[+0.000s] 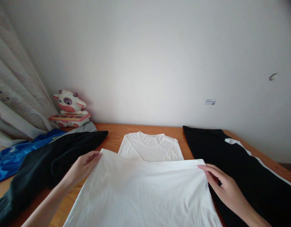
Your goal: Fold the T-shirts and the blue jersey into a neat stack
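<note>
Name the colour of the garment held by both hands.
The garment is white, shown best in the head view.

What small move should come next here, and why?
Probably lowering the raised edge of the white cloth forward onto the white shirt beyond it: the left hand and right hand hold that edge near its two corners, fairly taut between them, and the shirt lies spread out just past it. Whether the two are one garment is hidden.
</note>
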`<state>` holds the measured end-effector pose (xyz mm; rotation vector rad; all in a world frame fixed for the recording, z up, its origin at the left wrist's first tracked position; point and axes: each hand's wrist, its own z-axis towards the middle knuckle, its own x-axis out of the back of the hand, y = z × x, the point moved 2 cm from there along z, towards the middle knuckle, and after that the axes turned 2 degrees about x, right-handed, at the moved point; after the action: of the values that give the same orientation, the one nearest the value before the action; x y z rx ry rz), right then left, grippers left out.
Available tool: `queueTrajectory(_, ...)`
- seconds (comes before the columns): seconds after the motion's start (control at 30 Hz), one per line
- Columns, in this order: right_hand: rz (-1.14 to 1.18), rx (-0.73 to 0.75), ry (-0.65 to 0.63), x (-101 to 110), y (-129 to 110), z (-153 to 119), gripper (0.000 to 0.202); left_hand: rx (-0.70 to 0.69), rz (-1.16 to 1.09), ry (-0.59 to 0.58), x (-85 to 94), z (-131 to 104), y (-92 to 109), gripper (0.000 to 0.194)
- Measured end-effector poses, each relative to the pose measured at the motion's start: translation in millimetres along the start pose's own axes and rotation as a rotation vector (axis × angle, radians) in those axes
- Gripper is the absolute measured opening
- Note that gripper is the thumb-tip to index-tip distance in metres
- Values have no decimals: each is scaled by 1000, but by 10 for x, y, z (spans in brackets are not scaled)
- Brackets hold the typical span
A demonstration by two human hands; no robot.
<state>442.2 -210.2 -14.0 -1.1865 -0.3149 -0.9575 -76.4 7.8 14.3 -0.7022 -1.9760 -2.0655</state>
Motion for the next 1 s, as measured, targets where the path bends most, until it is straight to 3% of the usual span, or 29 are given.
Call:
queueTrajectory(0.17,12,-16,46,53,-62,339,37,-34,-96,139,102,324,134,73)
queueTrajectory(0.27,-1,-46,73,-39,-2,598,39,-57,-40,240,-29,581,70,71)
queueTrajectory(0.4,-71,-135,-21,-259,207,757,40,-23,94,204,-290,809,-143,49)
queueTrajectory(0.5,-98,-138,-33,-333,304,778,41,-61,110,227,-335,905,-206,41)
queueTrajectory(0.7,-84,-62,114,-261,290,1075,43,-199,137,362,-198,1214,-6,62)
queueTrajectory(0.83,-126,-148,24,-457,442,1320,37,-208,166,295,-401,1462,-41,61)
queueTrajectory(1.0,-134,-173,-22,-763,634,1360,38,-236,245,231,-653,1569,-235,51)
